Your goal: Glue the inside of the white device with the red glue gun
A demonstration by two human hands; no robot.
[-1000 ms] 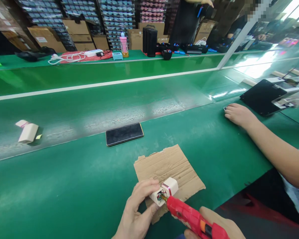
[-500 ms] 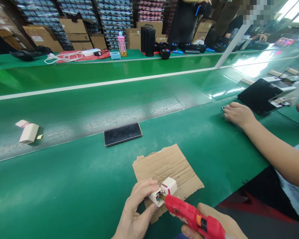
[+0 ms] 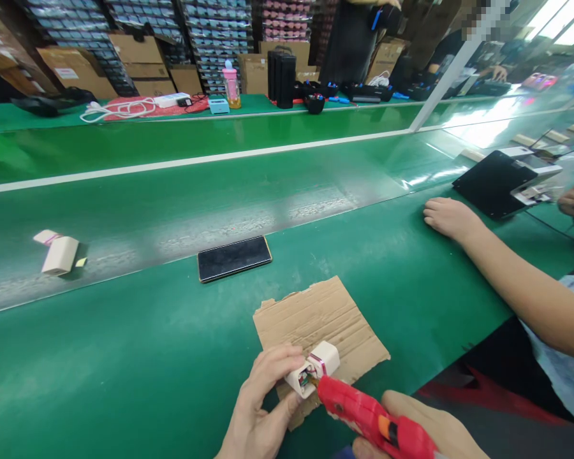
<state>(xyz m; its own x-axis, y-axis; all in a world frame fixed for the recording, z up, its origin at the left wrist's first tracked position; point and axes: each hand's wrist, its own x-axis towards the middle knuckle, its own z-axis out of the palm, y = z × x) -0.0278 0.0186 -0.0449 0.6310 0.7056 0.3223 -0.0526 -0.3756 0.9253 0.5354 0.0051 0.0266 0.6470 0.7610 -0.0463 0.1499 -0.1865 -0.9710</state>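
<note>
Between the thumb and fingers of my left hand (image 3: 263,398) is a small cream plastic housing (image 3: 294,382). Its end stands open, and a green circuit board and thin wires show inside. A cream cap (image 3: 326,358) with a shiny pink band lies against it. My right hand (image 3: 425,421) is wrapped round a red hot glue gun (image 3: 363,411). The gun's nozzle points into the housing's open end; whether it touches the board I cannot tell. Under the housing lies a torn piece of cardboard (image 3: 325,315) on the green table.
A black phone (image 3: 234,258) lies beyond the cardboard. Another cream housing (image 3: 60,255) with its lid apart sits on the belt (image 3: 124,210) at left. On the right, a co-worker's arm (image 3: 507,274) rests on the table beside a black panel (image 3: 497,185).
The co-worker's hand at right has shifted slightly and curled. The cream housing on the belt has moved a little to the right in view. My hands hold nearly the same pose.
</note>
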